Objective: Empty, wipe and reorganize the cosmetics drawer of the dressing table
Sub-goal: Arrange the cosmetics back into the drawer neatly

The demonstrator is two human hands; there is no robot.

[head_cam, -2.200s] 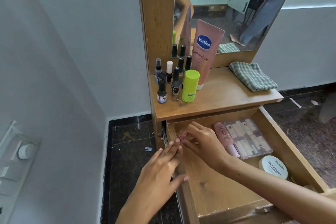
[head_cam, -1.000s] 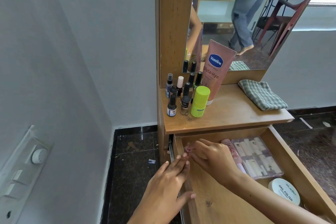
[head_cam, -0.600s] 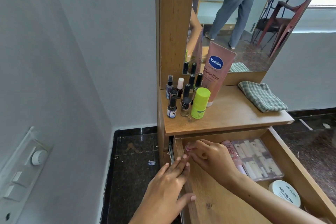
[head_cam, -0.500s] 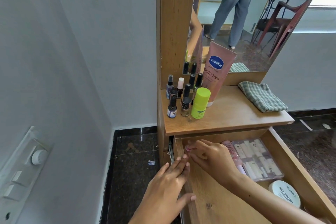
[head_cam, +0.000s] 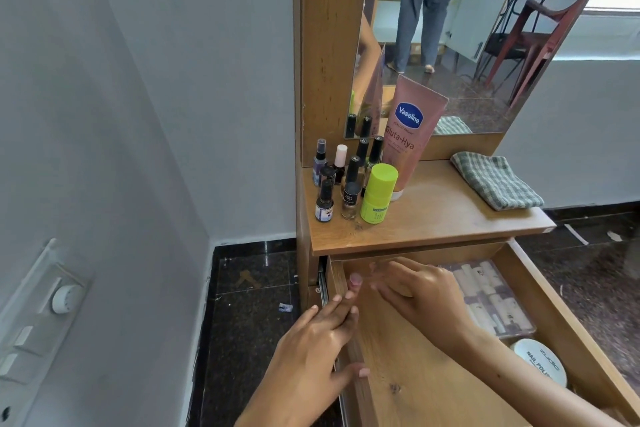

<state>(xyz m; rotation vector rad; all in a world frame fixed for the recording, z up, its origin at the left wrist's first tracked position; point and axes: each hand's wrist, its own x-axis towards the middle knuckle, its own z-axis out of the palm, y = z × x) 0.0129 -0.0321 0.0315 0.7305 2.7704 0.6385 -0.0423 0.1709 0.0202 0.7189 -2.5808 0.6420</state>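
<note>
Already pulled well out, the drawer (head_cam: pixel 433 388) shows a wide bare stretch of wooden floor along its left side and front. Its contents sit against the right wall: a clear nail-tip box (head_cam: pixel 491 302), and nearer the front right corner a round white nail-polish tub (head_cam: pixel 540 362). The left hand (head_cam: pixel 311 350) lies on the drawer's left rim, fingers loosely together along the outer face and thumb hooked over the edge, gripping nothing else. The right hand (head_cam: pixel 420 295) hovers low near the back left corner with fingers spread and blurred; I cannot tell whether it holds anything. On the bench (head_cam: pixel 443 218) the bottles are bunched at the back left corner beside the lime-green roll-on (head_cam: pixel 377 194) and Vaseline tube (head_cam: pixel 408 135), the checked cloth (head_cam: pixel 495 180) lies at the right edge, and the middle is free. Compared with half a second ago, the right hand's fingers have opened out, and the pink tube beside the box is now hidden behind it.
</note>
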